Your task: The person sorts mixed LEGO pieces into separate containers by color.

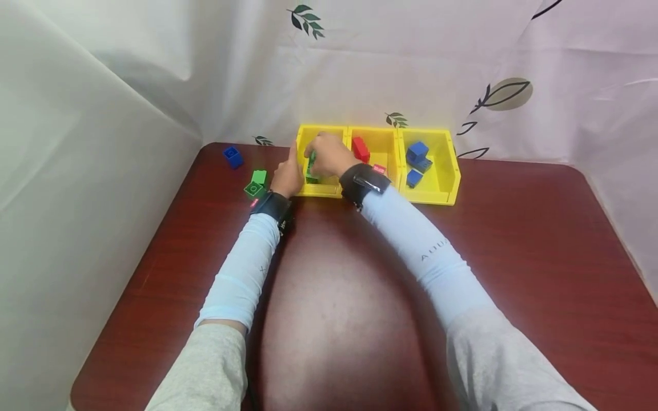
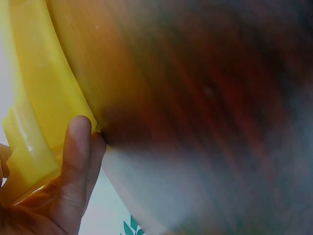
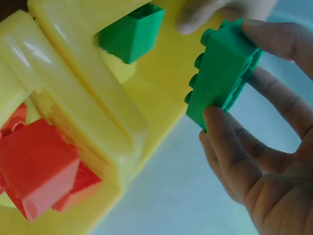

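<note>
Toy brick [image 3: 217, 78], green, spans lengthwise between pinching fingers [image 3: 230, 152] of the right hand [image 1: 331, 155]; just leftward, the left hand [image 1: 288, 176] grips the yellow bin [image 1: 324, 190].

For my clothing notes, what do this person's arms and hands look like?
Loose grey sleeves, then pale blue arm covers, the right with dark lettering. Black wrist bands, the left with a red tag. The left hand and right hand wear no gloves.

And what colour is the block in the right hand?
Green. The block shows best in the right wrist view, held by the right hand.
</note>
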Tool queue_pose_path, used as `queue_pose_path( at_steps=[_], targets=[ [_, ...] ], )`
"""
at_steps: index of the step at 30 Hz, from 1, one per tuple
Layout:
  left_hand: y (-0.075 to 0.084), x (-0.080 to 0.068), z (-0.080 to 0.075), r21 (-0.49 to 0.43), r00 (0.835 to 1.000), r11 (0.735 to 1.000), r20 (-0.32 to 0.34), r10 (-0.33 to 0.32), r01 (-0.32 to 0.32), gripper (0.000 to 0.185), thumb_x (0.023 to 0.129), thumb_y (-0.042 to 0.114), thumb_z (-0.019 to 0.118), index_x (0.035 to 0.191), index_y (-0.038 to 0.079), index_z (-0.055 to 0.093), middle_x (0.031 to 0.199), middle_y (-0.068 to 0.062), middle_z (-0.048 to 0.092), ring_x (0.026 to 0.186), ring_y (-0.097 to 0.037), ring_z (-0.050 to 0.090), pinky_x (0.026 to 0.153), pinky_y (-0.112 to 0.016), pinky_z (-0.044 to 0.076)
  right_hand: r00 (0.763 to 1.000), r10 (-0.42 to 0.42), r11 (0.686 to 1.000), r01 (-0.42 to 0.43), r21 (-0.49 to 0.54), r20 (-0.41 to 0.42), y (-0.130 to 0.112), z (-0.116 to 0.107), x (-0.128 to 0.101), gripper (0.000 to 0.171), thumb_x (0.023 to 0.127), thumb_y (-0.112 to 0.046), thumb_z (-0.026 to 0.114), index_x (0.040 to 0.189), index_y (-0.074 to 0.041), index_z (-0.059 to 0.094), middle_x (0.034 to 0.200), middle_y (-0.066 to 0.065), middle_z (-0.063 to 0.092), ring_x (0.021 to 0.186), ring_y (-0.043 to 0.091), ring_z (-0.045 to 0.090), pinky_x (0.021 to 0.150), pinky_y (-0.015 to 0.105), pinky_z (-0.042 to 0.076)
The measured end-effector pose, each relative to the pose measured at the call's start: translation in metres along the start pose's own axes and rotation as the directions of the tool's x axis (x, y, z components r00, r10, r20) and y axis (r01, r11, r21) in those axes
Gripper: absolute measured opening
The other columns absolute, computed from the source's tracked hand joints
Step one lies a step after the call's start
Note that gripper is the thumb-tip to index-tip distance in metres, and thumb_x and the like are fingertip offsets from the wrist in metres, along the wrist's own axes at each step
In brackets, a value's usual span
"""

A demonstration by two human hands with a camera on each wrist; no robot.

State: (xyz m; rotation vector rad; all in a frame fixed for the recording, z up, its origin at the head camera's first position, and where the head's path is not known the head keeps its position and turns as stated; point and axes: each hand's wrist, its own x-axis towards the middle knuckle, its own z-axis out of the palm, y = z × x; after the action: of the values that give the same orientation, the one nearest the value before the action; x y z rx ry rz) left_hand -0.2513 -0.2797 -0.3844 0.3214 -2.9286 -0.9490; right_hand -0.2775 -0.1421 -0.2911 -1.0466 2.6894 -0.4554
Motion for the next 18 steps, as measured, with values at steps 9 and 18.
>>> queue_pose_path(
  at_steps=[9, 18],
  targets=[
    [0.003, -0.007, -0.002, -0.015, 1.0, 1.0, 0.025, 0.013, -0.012, 0.066, 0.102, 0.008, 0.037, 0.158, 0.016, 0.003, 0.083, -0.016, 0.055, 0.073, -0.033, 0.057, 0.067, -0.039, 0.047, 0.997, 0.04, 0.993, -0.033, -0.114, 0.063, 0.0, 0.019, 0.027, 0.03, 0.08, -0.003, 0.07, 0.109, -0.003, 0.074, 0.11, 0.011, 0.068, 0.108, 0.027, 0.054, 0.098, 0.037, 0.045],
    [0.002, -0.006, -0.004, -0.044, 1.0, 0.999, 0.006, -0.01, 0.01, 0.069, 0.1, 0.006, 0.042, 0.157, 0.018, 0.006, 0.093, -0.019, 0.055, 0.084, -0.036, 0.06, 0.083, -0.046, 0.053, 0.996, 0.088, 0.977, -0.08, -0.195, 0.032, -0.007, 0.029, 0.028, 0.027, 0.086, -0.01, 0.071, 0.113, -0.005, 0.073, 0.106, 0.01, 0.069, 0.099, 0.027, 0.058, 0.097, 0.035, 0.048]
  ],
)
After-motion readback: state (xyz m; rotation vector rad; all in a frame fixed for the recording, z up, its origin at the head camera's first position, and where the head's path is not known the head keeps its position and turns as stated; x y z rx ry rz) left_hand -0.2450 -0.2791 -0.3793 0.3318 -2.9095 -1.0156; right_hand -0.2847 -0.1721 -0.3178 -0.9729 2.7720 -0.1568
